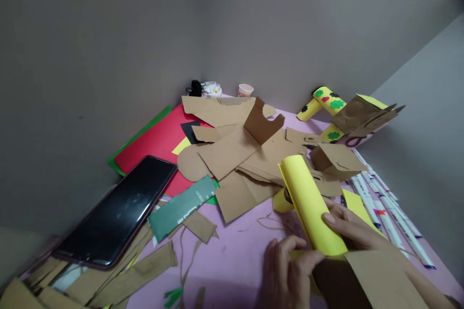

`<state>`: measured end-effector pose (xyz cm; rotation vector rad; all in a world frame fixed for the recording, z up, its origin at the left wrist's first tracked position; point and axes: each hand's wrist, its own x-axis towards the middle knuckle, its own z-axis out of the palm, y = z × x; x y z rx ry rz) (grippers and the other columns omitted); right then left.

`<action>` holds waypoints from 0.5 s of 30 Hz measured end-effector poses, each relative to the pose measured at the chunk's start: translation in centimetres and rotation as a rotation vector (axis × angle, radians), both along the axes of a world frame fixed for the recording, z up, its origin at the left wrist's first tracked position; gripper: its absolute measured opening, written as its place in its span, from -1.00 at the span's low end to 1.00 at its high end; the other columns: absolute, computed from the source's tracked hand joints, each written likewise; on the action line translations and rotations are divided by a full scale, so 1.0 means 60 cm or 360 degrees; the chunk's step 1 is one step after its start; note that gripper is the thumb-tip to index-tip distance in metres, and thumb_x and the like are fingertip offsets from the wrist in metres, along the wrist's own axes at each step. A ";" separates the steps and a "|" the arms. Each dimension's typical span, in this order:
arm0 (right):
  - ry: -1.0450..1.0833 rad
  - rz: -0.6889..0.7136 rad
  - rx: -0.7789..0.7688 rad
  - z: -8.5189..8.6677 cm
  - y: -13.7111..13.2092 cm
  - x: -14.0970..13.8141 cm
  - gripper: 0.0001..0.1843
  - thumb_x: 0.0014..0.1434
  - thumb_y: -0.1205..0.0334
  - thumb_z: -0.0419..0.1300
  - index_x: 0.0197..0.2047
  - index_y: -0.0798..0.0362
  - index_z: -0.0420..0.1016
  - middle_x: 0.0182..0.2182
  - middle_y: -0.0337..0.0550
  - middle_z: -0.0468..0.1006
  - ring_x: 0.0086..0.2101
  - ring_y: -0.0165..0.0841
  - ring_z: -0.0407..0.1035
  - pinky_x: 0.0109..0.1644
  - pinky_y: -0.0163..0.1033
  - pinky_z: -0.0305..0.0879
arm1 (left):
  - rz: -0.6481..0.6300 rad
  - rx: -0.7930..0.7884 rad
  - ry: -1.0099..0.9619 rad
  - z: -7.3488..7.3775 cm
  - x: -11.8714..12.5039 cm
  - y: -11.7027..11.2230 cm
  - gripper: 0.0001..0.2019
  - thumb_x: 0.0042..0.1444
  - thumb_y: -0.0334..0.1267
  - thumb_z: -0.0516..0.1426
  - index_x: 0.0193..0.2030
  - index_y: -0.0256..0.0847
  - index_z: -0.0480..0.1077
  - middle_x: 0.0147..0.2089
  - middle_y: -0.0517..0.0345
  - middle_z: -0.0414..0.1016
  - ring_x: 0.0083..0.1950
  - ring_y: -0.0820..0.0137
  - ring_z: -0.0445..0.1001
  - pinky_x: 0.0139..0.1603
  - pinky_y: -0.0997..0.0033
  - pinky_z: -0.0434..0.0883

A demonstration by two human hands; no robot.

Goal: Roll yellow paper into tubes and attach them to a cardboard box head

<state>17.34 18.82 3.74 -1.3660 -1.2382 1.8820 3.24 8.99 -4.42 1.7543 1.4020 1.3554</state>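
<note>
A yellow paper-covered tube [311, 202] slants up from the bottom right, its lower end against a brown cardboard box [377, 280]. My right hand [346, 224] is closed on the tube's right side, thumb on top. At the tube's lower left, my left hand [292, 265] has its thumb and fingers curled round something yellow beside the box's edge; I cannot make out exactly what it pinches. Behind the raised tube, a shorter yellow tube [283, 201] rests on the pink tabletop [224, 260].
Cardboard pieces [232, 149] cover the middle. On the left lie a phone [119, 212], red paper [152, 142] and a green strip [183, 207]. Several markers [389, 217] line the right edge. At the back stand a paper cup [245, 90] and a decorated yellow tube construction [328, 101].
</note>
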 end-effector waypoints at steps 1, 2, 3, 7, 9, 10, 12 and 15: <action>0.0022 -0.0013 -0.0026 0.000 0.000 0.000 -0.38 -0.02 0.01 0.32 0.11 -0.01 0.38 -0.19 -0.03 0.62 -0.30 -0.20 0.53 -0.27 -0.22 0.42 | -0.0018 0.0005 -0.0005 0.000 -0.001 0.000 -0.53 0.04 -0.48 0.15 0.08 0.03 0.30 -0.05 0.03 0.42 -0.04 0.21 0.47 -0.07 0.16 0.49; 0.0046 -0.0024 -0.0051 0.000 0.000 -0.001 -0.39 -0.03 0.03 0.33 0.11 -0.03 0.39 -0.20 -0.05 0.63 -0.29 -0.21 0.53 -0.28 -0.24 0.42 | -0.0031 0.0008 -0.0011 0.000 -0.001 0.001 -0.51 0.04 -0.50 0.14 0.08 0.03 0.28 -0.05 0.03 0.42 -0.04 0.22 0.46 -0.03 0.12 0.47; 0.0071 -0.0032 -0.0071 0.000 0.001 -0.001 -0.39 -0.03 0.04 0.34 0.10 -0.04 0.40 -0.21 -0.06 0.63 -0.29 -0.22 0.53 -0.28 -0.25 0.41 | -0.0039 0.0012 -0.0017 0.000 -0.002 0.001 -0.50 0.04 -0.52 0.12 0.09 0.03 0.27 -0.06 0.04 0.42 -0.05 0.23 0.46 0.01 0.08 0.44; 0.0108 -0.0038 -0.0082 0.004 0.001 -0.002 -0.40 -0.06 0.06 0.36 0.07 -0.03 0.43 -0.22 -0.07 0.63 -0.28 -0.22 0.52 -0.27 -0.24 0.41 | -0.0036 0.0032 -0.0024 -0.003 0.001 0.003 -0.53 0.05 -0.54 0.08 0.08 0.00 0.25 -0.09 0.06 0.42 -0.06 0.26 0.47 0.10 0.03 0.36; 0.0067 -0.0040 -0.0056 0.006 0.001 -0.003 -0.41 -0.04 0.05 0.35 0.08 -0.03 0.42 -0.20 -0.06 0.62 -0.27 -0.21 0.51 -0.25 -0.22 0.41 | -0.0040 0.0040 -0.0028 -0.005 0.003 0.003 -0.54 0.05 -0.52 0.08 0.07 -0.01 0.24 -0.10 0.06 0.42 -0.06 0.25 0.46 0.10 0.02 0.36; 0.0047 -0.0035 -0.0045 0.006 0.001 -0.003 -0.41 -0.04 0.04 0.35 0.08 -0.03 0.42 -0.19 -0.06 0.62 -0.28 -0.21 0.51 -0.25 -0.22 0.41 | -0.0039 0.0041 -0.0033 -0.006 0.004 0.003 -0.54 0.05 -0.52 0.08 0.07 -0.01 0.24 -0.10 0.06 0.42 -0.07 0.25 0.46 0.10 0.02 0.36; 0.0036 -0.0019 -0.0038 0.005 0.001 -0.002 -0.41 -0.04 0.04 0.34 0.08 -0.04 0.42 -0.19 -0.07 0.62 -0.29 -0.22 0.51 -0.24 -0.22 0.41 | -0.0036 0.0038 -0.0043 -0.006 0.004 0.003 -0.54 0.06 -0.52 0.09 0.07 -0.01 0.24 -0.10 0.07 0.42 -0.08 0.26 0.46 0.10 0.02 0.36; 0.0088 -0.0011 -0.0066 0.001 0.002 0.000 -0.42 -0.04 0.05 0.35 0.08 -0.05 0.43 -0.21 -0.09 0.63 -0.31 -0.24 0.51 -0.27 -0.25 0.39 | -0.0044 0.0021 -0.0059 -0.005 0.003 0.003 -0.56 0.07 -0.48 0.10 0.07 0.00 0.25 -0.10 0.08 0.42 -0.08 0.26 0.46 0.10 0.02 0.36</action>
